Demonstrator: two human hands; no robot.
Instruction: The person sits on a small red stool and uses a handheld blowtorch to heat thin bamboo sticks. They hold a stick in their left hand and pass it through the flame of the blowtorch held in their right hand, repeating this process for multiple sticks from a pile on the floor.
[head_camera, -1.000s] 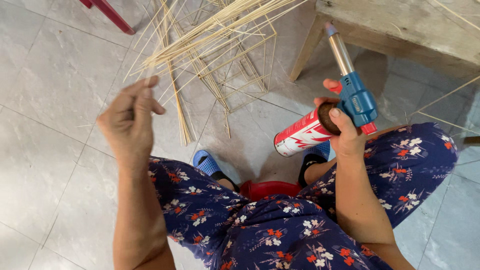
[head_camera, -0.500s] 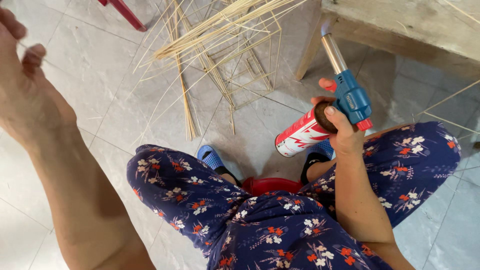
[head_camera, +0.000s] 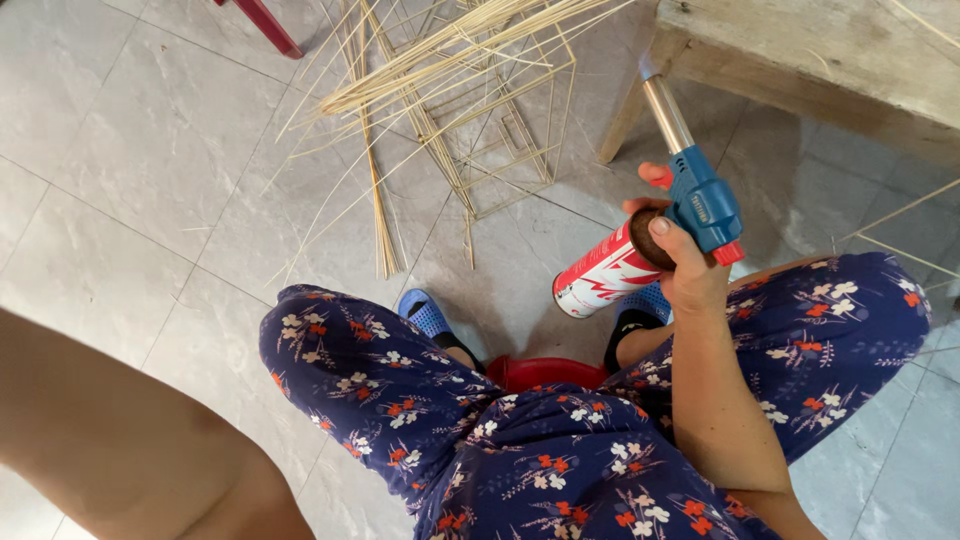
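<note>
Grey floor tiles (head_camera: 130, 170) fill the view, pale grout lines running diagonally. I see the wearer seated on a red stool (head_camera: 545, 372), knees apart, in navy floral trousers (head_camera: 560, 460).

Right hand (head_camera: 685, 265) sits right of centre, above the right knee. Fingers are wrapped tight around the neck of a gas torch (head_camera: 690, 195): blue plastic head, red trigger, metal nozzle tube (head_camera: 665, 110) pointing up and far, slightly left. The thumb lies across the dark collar where the head meets the can. Red-and-white gas canister (head_camera: 600, 280) hangs down-left from the grip, tilted, base toward the floor and clear of it.

Left hand is out of frame. Only the bare left forearm (head_camera: 120, 440) shows, crossing the near-left corner, so I can't tell how its fingers stand.

Far centre on the floor: thin bamboo strips (head_camera: 440, 50) in a loose fanned pile, lying over a boxy bamboo-stick frame (head_camera: 500, 140). One tied bundle of strips (head_camera: 380, 200) runs near-to-far just left of the frame.

Far right: rough wooden bench (head_camera: 800, 50), one leg angled down just beside the nozzle. Blue slippers (head_camera: 428, 315) on the feet between the knees. Dark red chair leg (head_camera: 265, 20) at the far edge.
</note>
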